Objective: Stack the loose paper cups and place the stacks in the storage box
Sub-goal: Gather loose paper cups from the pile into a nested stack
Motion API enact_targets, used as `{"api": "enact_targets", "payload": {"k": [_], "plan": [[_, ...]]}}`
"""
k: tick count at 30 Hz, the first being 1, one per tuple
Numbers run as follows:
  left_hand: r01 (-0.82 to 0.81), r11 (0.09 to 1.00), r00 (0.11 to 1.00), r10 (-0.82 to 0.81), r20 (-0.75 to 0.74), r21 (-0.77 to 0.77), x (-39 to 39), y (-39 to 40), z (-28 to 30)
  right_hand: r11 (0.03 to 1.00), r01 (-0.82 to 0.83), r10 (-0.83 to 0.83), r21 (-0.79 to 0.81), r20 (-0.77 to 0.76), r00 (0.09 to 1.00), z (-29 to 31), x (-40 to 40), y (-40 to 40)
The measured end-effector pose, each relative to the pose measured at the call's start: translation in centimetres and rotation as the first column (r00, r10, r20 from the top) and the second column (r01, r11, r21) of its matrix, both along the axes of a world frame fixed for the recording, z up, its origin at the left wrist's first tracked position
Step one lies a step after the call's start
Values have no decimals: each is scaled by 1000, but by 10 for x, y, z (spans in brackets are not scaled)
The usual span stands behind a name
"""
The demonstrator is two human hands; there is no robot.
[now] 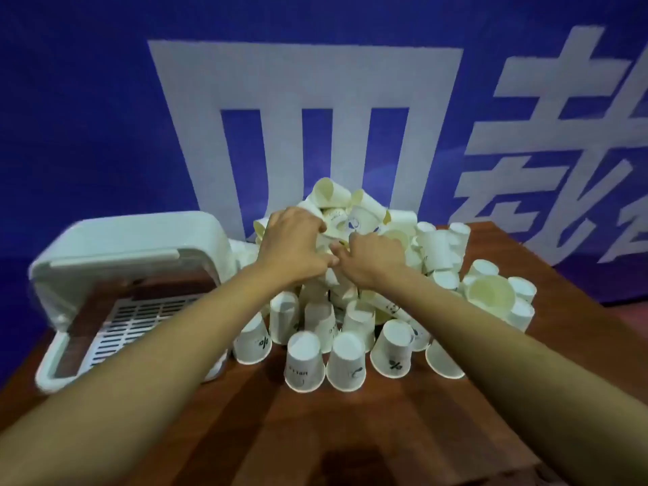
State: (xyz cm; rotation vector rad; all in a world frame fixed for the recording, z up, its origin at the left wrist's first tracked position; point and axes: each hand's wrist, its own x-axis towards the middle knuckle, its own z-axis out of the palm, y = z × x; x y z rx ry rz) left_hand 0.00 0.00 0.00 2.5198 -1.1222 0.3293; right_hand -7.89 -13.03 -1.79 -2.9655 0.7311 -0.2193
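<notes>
Both of my hands are in the heap of paper cups [354,219] at the far middle of the table [315,426]. My left hand [292,240] lies on the upper left slope of the heap, fingers curled down into the cups; my right hand [373,256] lies just beside it, lower and to the right, fingers likewise bent into the pile. The thumbs nearly touch. Each hand looks closed round a cup or cups, but the fingertips are buried, so I cannot tell exactly which cup either one holds.

The heap is loose: cups near its top lie on their sides at mixed angles, mouths pointing several ways, while the cups of the front row [345,363] stand upside down on the table nearer to me, between my forearms. More upturned cups [491,296] spread to the right.

The storage box [126,296] sits to the left of the heap, its lid raised and a slotted tray visible inside; I see no stacks in it. It lies beside my left forearm, so the left hand is the nearer one for any transfer.

I judge stacking to be at its start. Nesting calls for two cups brought onto one long axis, mouth to base; the tumbled cups under my fingers would need turning first.
</notes>
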Motion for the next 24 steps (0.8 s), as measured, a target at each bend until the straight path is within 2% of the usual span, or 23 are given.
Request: {"api": "enact_targets", "payload": {"k": [4,6,8,10,15,18,20,24], "plan": [[-29,993,984,49,169,-118,-31,18,-39,1000,-17,20,-19,146,989,-36,-25,10],[-34,985,978,68,199,-169,-63,33,-61,999,-16,23,-33,205,978,-59,-47,24],[-13,986,987,39,159,-163,-89,46,-82,999,20,-8,-42,261,965,-76,-69,36],[2,997,998,4,69,-83,-104,56,-103,997,7,14,-75,286,958,-90,-85,44],[-146,987,979,134,-153,-72,-97,65,-143,997,-69,72,-21,397,915,-101,-98,38],[-169,981,964,144,-223,-99,-95,68,-159,982,-146,186,-118,525,831,-108,-107,34],[-203,963,954,153,-260,-178,-94,73,-164,969,-189,247,-159,646,722,-116,-118,40],[-333,862,931,238,-276,-381,-102,98,-164,948,-267,293,-170,793,534,-148,-154,69]]}}
